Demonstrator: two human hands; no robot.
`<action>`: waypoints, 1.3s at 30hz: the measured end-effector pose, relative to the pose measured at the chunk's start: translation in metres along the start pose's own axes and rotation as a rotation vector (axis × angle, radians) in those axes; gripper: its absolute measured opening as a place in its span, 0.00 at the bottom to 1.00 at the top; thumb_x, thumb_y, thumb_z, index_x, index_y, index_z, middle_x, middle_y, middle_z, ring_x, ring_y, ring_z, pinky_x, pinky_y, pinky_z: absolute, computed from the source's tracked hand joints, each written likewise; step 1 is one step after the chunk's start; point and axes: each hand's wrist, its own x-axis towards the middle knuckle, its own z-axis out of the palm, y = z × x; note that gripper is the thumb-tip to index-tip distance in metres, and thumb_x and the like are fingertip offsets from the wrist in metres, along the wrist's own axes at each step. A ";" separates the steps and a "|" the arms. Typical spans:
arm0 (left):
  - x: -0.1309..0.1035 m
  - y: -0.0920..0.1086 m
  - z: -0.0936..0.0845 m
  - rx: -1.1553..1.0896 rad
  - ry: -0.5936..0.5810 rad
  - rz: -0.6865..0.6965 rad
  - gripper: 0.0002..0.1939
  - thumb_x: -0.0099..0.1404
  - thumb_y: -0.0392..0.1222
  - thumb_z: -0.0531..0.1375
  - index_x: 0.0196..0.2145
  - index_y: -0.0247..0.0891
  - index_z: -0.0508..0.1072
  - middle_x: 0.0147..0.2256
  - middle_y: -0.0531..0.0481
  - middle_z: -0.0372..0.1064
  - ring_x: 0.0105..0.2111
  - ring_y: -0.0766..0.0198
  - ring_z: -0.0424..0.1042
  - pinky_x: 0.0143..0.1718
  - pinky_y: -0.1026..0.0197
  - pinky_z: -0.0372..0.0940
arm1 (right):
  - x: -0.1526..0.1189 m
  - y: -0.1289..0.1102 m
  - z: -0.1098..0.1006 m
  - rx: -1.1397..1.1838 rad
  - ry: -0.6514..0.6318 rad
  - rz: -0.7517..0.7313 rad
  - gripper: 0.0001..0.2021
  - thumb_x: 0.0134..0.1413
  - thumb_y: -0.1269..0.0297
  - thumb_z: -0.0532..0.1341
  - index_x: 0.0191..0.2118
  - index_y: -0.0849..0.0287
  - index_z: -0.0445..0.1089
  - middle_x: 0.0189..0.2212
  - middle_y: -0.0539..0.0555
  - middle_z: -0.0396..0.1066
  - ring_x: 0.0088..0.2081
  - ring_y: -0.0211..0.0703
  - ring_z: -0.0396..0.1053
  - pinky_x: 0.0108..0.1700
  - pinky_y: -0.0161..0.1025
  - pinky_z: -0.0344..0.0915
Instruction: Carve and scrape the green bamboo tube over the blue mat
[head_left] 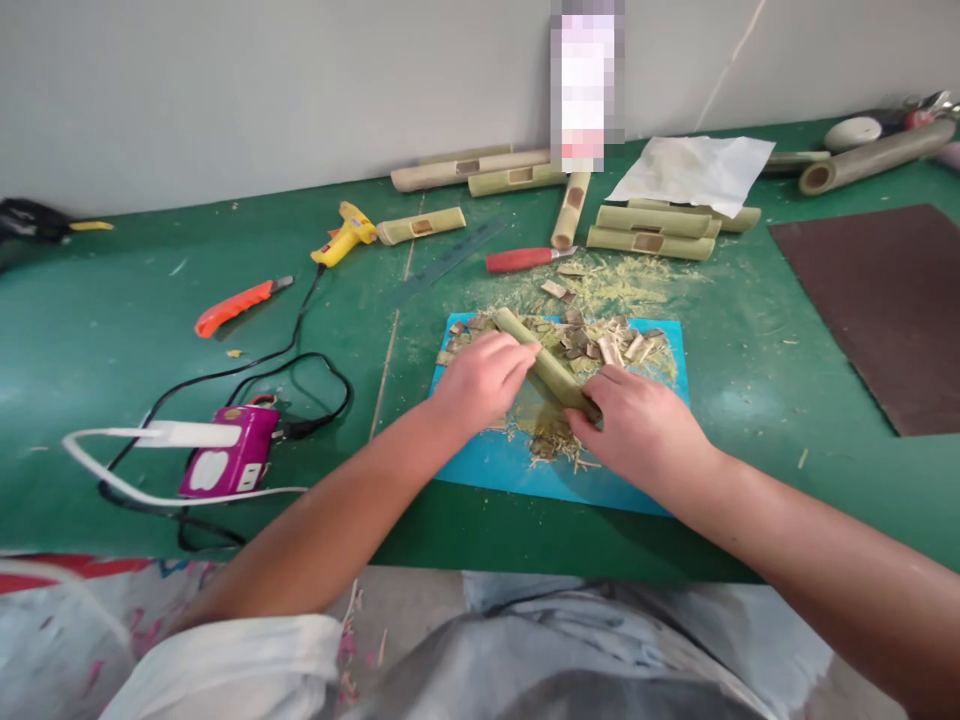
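Right hand (pixel 649 425): fingers closed round bamboo tube (pixel 553 372), near end. Left hand (pixel 476 382): fingers bunched against it, can't tell grip. I judge positioning step; next move needs steady support.

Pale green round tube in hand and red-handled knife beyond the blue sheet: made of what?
The pale green tube looks like bamboo with a smooth matte skin, from its colour and straight, round form. The red-handled knife seems metal-bladed, by its grey sheen; its smooth handle could be plastic or painted wood.

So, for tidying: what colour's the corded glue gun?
The glue gun is mostly yellow, clearest in head view.
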 end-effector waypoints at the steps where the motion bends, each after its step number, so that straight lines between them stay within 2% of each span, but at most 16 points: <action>1: 0.000 0.000 0.000 0.014 -0.002 -0.005 0.12 0.72 0.36 0.52 0.42 0.31 0.74 0.31 0.45 0.72 0.33 0.62 0.71 0.36 0.59 0.69 | 0.000 0.000 0.000 -0.002 0.000 -0.001 0.10 0.58 0.63 0.57 0.31 0.62 0.71 0.30 0.56 0.69 0.31 0.42 0.66 0.30 0.38 0.53; 4: 0.001 0.000 -0.001 -0.016 -0.085 0.036 0.12 0.73 0.36 0.51 0.44 0.32 0.74 0.31 0.45 0.72 0.33 0.63 0.71 0.35 0.60 0.69 | -0.001 0.000 0.000 -0.011 -0.005 -0.016 0.09 0.57 0.64 0.57 0.32 0.63 0.71 0.31 0.57 0.69 0.31 0.42 0.66 0.30 0.39 0.53; 8: 0.002 -0.002 -0.002 0.033 0.003 0.012 0.12 0.72 0.36 0.52 0.41 0.31 0.74 0.31 0.45 0.72 0.33 0.62 0.71 0.36 0.59 0.69 | -0.002 -0.001 0.001 -0.018 0.013 -0.019 0.10 0.58 0.63 0.56 0.32 0.63 0.71 0.31 0.57 0.69 0.31 0.42 0.66 0.30 0.39 0.53; 12: 0.001 -0.002 -0.001 -0.012 -0.072 0.028 0.13 0.73 0.37 0.51 0.44 0.31 0.74 0.32 0.45 0.73 0.33 0.62 0.71 0.35 0.60 0.69 | -0.001 -0.001 0.002 -0.019 0.006 -0.026 0.10 0.58 0.63 0.56 0.32 0.62 0.71 0.31 0.56 0.69 0.31 0.42 0.66 0.30 0.39 0.54; 16: 0.001 -0.002 0.000 0.024 -0.012 -0.018 0.13 0.73 0.37 0.51 0.41 0.31 0.75 0.30 0.45 0.72 0.33 0.63 0.71 0.36 0.59 0.69 | -0.001 -0.001 0.001 -0.033 -0.001 -0.015 0.11 0.59 0.62 0.56 0.32 0.62 0.71 0.31 0.57 0.70 0.32 0.42 0.67 0.31 0.39 0.54; 19: 0.001 -0.001 0.000 -0.016 -0.082 0.027 0.13 0.73 0.37 0.51 0.43 0.31 0.74 0.31 0.45 0.72 0.33 0.62 0.71 0.36 0.60 0.69 | -0.002 0.000 0.001 -0.031 -0.014 -0.018 0.10 0.58 0.63 0.56 0.33 0.62 0.71 0.31 0.57 0.70 0.32 0.42 0.67 0.31 0.39 0.54; 23: 0.002 -0.001 -0.001 0.031 -0.013 -0.010 0.13 0.73 0.37 0.51 0.42 0.32 0.75 0.31 0.45 0.73 0.33 0.63 0.71 0.36 0.59 0.69 | -0.001 -0.001 0.000 -0.031 -0.011 -0.008 0.10 0.59 0.62 0.56 0.32 0.62 0.71 0.31 0.57 0.70 0.32 0.42 0.67 0.31 0.39 0.54; 27: 0.002 -0.003 -0.001 -0.027 -0.096 0.010 0.14 0.73 0.38 0.50 0.42 0.33 0.75 0.31 0.46 0.72 0.33 0.63 0.71 0.35 0.61 0.68 | -0.001 -0.002 0.000 -0.030 -0.012 -0.024 0.10 0.58 0.63 0.56 0.33 0.62 0.71 0.31 0.57 0.70 0.31 0.42 0.66 0.30 0.39 0.54; 30: 0.004 -0.006 -0.001 0.022 -0.005 -0.036 0.13 0.73 0.38 0.51 0.40 0.33 0.75 0.30 0.46 0.72 0.33 0.63 0.71 0.36 0.60 0.68 | -0.002 -0.003 0.000 -0.038 0.011 -0.028 0.11 0.59 0.62 0.56 0.33 0.63 0.71 0.31 0.57 0.70 0.32 0.43 0.67 0.31 0.39 0.54; 31: 0.004 -0.006 -0.002 0.034 -0.003 -0.036 0.14 0.73 0.38 0.51 0.40 0.32 0.75 0.30 0.45 0.72 0.32 0.63 0.71 0.36 0.60 0.68 | -0.002 -0.002 0.000 -0.039 0.015 -0.032 0.11 0.59 0.62 0.56 0.33 0.63 0.71 0.31 0.57 0.70 0.32 0.43 0.67 0.31 0.39 0.54; 34: 0.005 -0.004 -0.001 -0.016 -0.092 0.024 0.14 0.73 0.38 0.50 0.42 0.32 0.75 0.30 0.46 0.72 0.32 0.63 0.71 0.34 0.61 0.68 | -0.002 -0.002 0.001 -0.038 0.009 -0.042 0.10 0.58 0.63 0.56 0.33 0.63 0.71 0.31 0.57 0.70 0.31 0.42 0.66 0.30 0.39 0.53; 39: 0.004 -0.003 -0.001 0.020 0.005 -0.030 0.12 0.72 0.37 0.52 0.40 0.31 0.75 0.31 0.45 0.73 0.33 0.62 0.71 0.36 0.59 0.68 | -0.002 -0.001 0.002 -0.046 0.020 -0.027 0.11 0.59 0.62 0.55 0.33 0.62 0.71 0.31 0.57 0.69 0.31 0.42 0.66 0.30 0.39 0.53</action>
